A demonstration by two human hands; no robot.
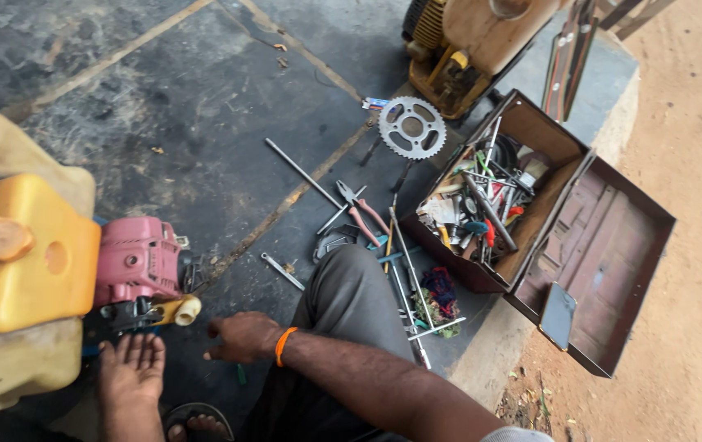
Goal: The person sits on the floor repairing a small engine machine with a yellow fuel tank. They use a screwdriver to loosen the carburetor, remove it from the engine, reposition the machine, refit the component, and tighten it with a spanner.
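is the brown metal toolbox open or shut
Open: the toolbox has its lid swung flat to the side, and tools fill its tray.

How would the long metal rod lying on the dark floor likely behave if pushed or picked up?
The long metal rod looks thin, straight and round, so it would probably stay stiff and roll sideways on the floor if nudged. Bare metal, it may feel slippery.

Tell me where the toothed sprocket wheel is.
In the head view the sprocket lies flat on the dark floor at upper centre, between the yellow machine behind it and the open brown toolbox to its right.
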